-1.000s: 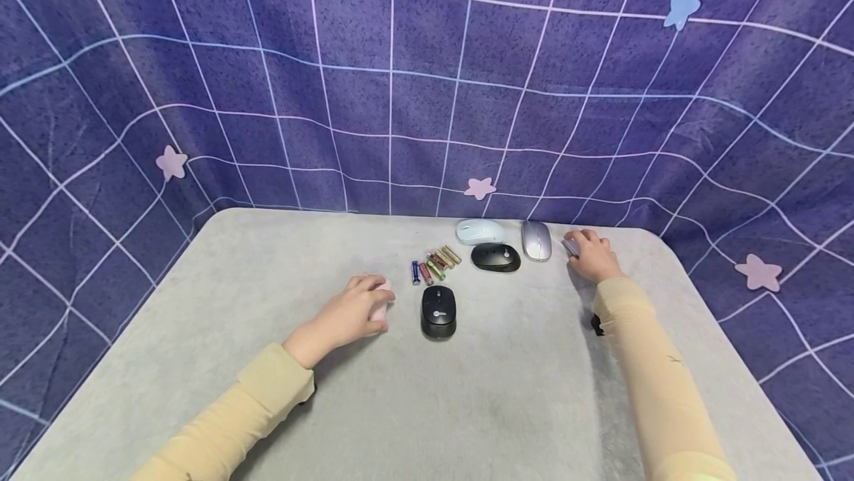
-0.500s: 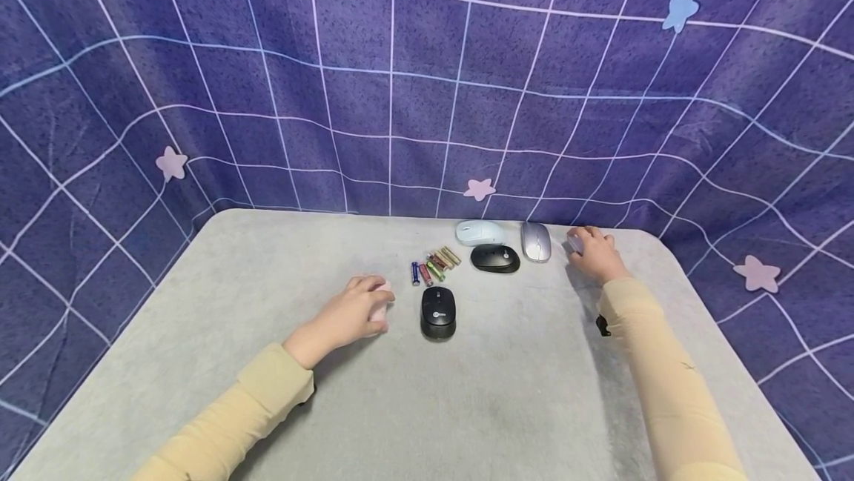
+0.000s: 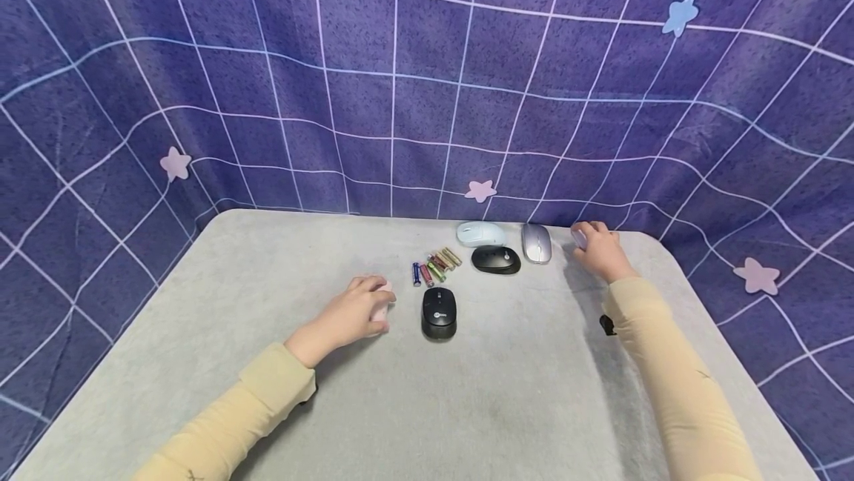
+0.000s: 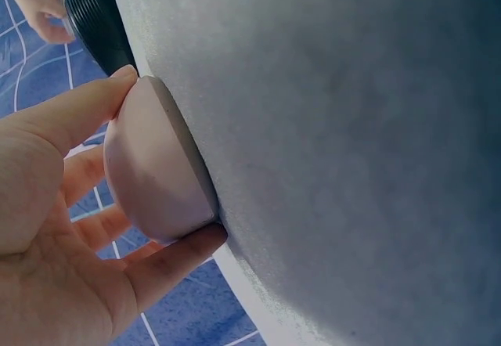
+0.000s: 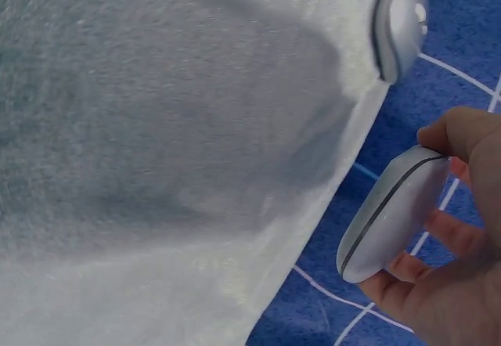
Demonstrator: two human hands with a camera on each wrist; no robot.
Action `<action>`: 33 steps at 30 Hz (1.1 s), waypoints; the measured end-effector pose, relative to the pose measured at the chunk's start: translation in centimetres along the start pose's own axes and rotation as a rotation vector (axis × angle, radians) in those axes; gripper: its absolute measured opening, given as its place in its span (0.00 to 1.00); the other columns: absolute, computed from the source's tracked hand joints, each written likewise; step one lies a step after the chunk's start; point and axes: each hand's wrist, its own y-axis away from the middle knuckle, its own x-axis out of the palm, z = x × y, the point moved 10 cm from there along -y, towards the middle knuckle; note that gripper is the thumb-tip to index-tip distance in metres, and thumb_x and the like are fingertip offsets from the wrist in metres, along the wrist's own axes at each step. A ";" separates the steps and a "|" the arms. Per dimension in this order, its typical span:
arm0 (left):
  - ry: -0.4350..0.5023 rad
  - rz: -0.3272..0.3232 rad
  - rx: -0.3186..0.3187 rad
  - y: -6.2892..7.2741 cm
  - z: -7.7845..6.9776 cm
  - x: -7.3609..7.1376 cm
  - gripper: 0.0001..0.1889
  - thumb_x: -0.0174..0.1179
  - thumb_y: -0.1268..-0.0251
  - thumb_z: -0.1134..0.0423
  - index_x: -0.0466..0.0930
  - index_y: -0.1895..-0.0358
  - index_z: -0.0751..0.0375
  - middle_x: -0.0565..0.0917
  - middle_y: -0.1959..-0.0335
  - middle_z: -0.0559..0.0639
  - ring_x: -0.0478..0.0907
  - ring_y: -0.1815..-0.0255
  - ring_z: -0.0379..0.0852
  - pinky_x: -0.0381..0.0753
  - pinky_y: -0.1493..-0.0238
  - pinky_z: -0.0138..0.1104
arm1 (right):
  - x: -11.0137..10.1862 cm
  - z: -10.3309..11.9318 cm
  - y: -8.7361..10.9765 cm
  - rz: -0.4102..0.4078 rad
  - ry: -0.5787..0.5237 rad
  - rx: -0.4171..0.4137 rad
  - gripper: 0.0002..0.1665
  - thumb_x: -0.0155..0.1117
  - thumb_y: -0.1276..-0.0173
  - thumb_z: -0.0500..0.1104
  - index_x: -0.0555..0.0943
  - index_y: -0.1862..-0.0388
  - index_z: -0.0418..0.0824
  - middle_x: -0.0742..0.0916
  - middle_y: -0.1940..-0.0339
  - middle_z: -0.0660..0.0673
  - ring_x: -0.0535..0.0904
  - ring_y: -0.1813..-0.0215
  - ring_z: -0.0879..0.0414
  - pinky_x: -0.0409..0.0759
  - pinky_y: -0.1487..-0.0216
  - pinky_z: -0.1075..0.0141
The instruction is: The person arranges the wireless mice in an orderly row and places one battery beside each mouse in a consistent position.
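My left hand (image 3: pixel 345 314) grips a pink computer mouse (image 4: pixel 156 162) from above, thumb at one end and fingertips at the other. The mouse's flat underside lies against the grey tabletop in the left wrist view. Near the far right corner, my right hand (image 3: pixel 603 253) holds a pale lilac mouse (image 5: pixel 403 213) between thumb and fingers. In the right wrist view that mouse is tilted and stands clear of the table surface, with a dark seam along its side. A black mouse (image 3: pixel 439 312) sits just right of my left hand.
Several small coloured batteries (image 3: pixel 435 266) lie mid-table, behind the black mouse. Toward the back edge are a light blue mouse (image 3: pixel 480 233), another black mouse (image 3: pixel 496 259) and a grey mouse (image 3: pixel 537 244). A purple gridded curtain (image 3: pixel 427 95) surrounds the table (image 3: pixel 467 407).
My right hand has shifted slightly to the right with the lilac mouse, away from the grey mouse. The left hand stays on the pink mouse.
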 end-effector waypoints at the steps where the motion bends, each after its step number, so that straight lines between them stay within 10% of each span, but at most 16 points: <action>1: 0.001 0.001 0.000 0.0 0.0 0.0 0.25 0.71 0.53 0.53 0.81 0.49 0.55 0.71 0.37 0.63 0.66 0.38 0.63 0.74 0.44 0.54 | -0.2 0.1 0.0 -0.009 -0.002 0.001 0.25 0.59 0.50 0.36 0.74 0.49 0.32 0.75 0.50 0.23 0.70 0.46 0.32 0.63 0.50 0.40; 19: 0.005 0.001 -0.002 0.0 0.0 0.0 0.25 0.71 0.53 0.54 0.80 0.49 0.55 0.71 0.37 0.63 0.66 0.39 0.64 0.73 0.43 0.55 | -3.7 2.1 0.5 -0.148 0.015 0.033 0.27 0.62 0.51 0.38 0.77 0.49 0.34 0.76 0.50 0.24 0.73 0.57 0.26 0.68 0.58 0.41; 33: 0.005 0.001 -0.009 0.1 0.1 0.0 0.24 0.71 0.53 0.54 0.80 0.49 0.54 0.71 0.37 0.61 0.66 0.38 0.63 0.74 0.45 0.55 | -4.2 3.9 1.4 -0.101 0.027 0.079 0.27 0.62 0.48 0.40 0.77 0.46 0.38 0.75 0.49 0.27 0.73 0.61 0.26 0.73 0.66 0.40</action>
